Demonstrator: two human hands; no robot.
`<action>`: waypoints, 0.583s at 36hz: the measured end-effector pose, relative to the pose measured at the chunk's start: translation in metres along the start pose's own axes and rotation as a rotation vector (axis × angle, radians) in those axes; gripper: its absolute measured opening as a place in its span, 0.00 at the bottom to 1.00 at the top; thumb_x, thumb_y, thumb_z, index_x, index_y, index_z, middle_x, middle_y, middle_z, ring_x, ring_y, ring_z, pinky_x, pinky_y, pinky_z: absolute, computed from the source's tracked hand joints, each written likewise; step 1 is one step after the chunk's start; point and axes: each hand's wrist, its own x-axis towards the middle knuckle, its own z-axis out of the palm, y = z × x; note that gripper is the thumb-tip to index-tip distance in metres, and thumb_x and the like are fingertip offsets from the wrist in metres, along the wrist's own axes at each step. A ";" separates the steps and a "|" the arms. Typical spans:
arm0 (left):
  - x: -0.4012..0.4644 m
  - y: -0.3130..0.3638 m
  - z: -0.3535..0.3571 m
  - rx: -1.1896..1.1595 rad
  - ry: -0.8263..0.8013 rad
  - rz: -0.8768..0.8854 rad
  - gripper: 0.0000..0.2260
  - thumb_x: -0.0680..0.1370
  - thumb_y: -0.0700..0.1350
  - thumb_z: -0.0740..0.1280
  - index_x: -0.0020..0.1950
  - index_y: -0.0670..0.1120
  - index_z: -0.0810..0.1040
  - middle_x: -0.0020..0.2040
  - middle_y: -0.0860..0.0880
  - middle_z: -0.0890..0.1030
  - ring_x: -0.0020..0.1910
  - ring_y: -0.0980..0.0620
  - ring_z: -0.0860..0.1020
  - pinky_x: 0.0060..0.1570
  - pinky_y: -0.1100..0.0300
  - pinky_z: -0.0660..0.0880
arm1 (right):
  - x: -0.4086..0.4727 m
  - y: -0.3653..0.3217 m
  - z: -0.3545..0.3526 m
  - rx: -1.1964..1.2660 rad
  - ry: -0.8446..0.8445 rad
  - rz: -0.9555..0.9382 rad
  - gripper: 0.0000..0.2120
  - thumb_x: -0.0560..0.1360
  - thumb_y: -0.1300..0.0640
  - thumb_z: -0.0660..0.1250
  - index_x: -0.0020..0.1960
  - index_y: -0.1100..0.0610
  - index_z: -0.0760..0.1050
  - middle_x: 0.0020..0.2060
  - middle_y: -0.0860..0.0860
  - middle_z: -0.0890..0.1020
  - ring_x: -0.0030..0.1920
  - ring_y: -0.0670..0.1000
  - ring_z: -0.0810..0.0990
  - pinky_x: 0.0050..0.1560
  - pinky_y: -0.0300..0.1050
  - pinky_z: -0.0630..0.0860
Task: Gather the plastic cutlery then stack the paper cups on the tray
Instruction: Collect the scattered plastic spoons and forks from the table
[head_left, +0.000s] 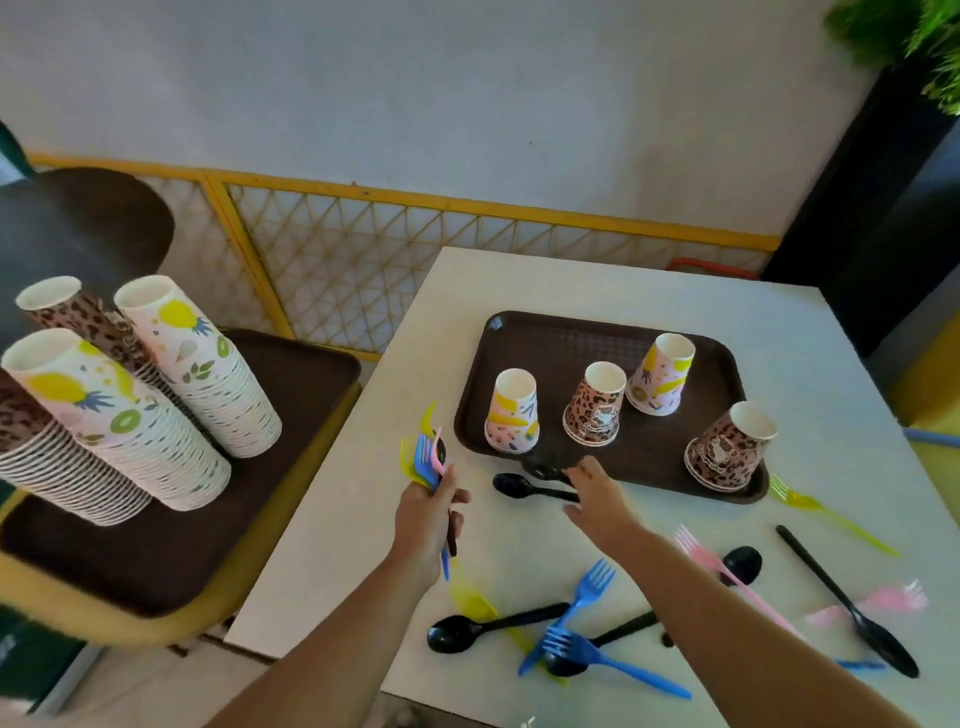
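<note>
My left hand (428, 512) grips a bundle of plastic cutlery (427, 454): yellow, blue and pink forks plus a black piece, tines up. My right hand (597, 496) reaches over a black spoon (524, 488) lying just in front of the brown tray (613, 332), fingers stretched, holding nothing. On the tray stand several upside-down paper cups, among them a fruit-print cup (513, 413) and a leopard-print cup (595, 405). More loose cutlery lies on the white table (337, 571): blue forks (587, 597), black spoons (467, 626), a pink fork (722, 571) and a yellow fork (821, 512).
To the left, tall stacks of paper cups (208, 374) stand on a second brown tray (171, 545) set on a yellow chair. A yellow lattice fence (363, 249) runs behind. A dark planter with greenery (893, 156) stands at the far right.
</note>
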 end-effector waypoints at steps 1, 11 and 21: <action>-0.001 -0.001 -0.001 -0.011 -0.002 -0.004 0.07 0.79 0.47 0.63 0.44 0.46 0.74 0.36 0.47 0.78 0.17 0.57 0.65 0.20 0.66 0.64 | 0.001 0.001 0.002 -0.055 -0.009 -0.020 0.23 0.77 0.53 0.62 0.69 0.59 0.62 0.64 0.54 0.65 0.59 0.54 0.74 0.60 0.45 0.71; -0.016 -0.014 -0.007 -0.022 0.071 0.002 0.07 0.79 0.44 0.64 0.41 0.45 0.74 0.34 0.47 0.79 0.20 0.57 0.69 0.21 0.65 0.68 | -0.002 0.001 0.015 -0.134 0.164 -0.096 0.15 0.80 0.54 0.55 0.63 0.59 0.68 0.58 0.55 0.75 0.59 0.55 0.69 0.60 0.47 0.67; -0.021 -0.020 -0.005 -0.102 0.105 -0.034 0.14 0.77 0.45 0.67 0.35 0.44 0.68 0.24 0.51 0.66 0.19 0.56 0.61 0.25 0.61 0.62 | -0.039 -0.069 -0.005 0.541 0.226 -0.006 0.08 0.80 0.57 0.53 0.51 0.60 0.67 0.39 0.56 0.74 0.39 0.56 0.72 0.38 0.46 0.64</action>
